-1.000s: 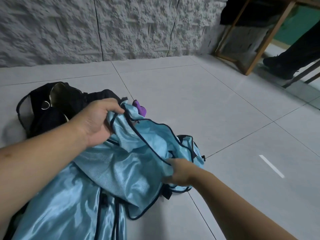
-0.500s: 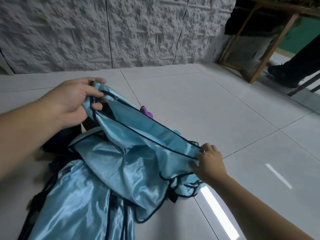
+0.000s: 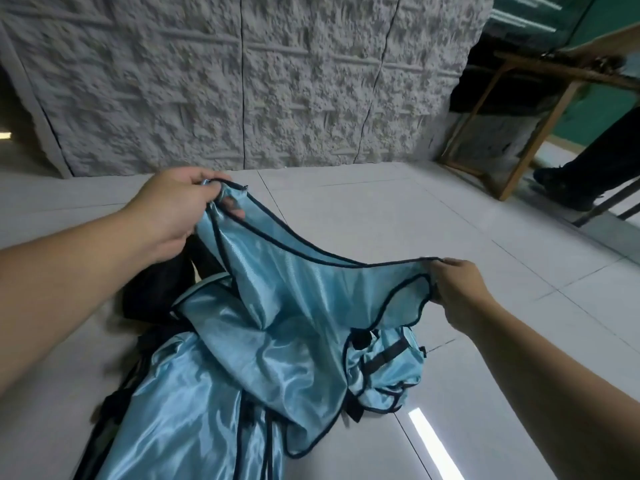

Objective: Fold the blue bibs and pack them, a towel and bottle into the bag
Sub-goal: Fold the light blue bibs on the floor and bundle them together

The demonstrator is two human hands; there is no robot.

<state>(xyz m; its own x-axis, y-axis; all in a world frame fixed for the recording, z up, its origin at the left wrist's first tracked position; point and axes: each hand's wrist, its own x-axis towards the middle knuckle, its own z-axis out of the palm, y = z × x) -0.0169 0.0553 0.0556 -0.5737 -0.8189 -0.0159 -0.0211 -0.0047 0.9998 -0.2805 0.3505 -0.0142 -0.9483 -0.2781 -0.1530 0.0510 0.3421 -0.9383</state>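
Hanging above the floor [image 3: 381, 216], the blue bib [image 3: 294, 306] is stretching left-to-right, dark-trimmed top edge sagging; left hand [image 3: 173, 213] is pinching its upper-left corner; right hand [image 3: 457, 292] is gripping the right corner; black bag [image 3: 156, 292] is lying beneath.

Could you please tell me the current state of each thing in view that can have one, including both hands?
Left hand: grips one upper corner of the shiny light-blue bib with dark trim.
Right hand: pinches the bib's opposite corner.
Light-blue bib: unfolded, lifted, top edge sagging between the hands.
Other blue bibs: crumpled in a heap on the tiled floor.
Black bag: on the floor, mostly hidden; open or closed unclear.
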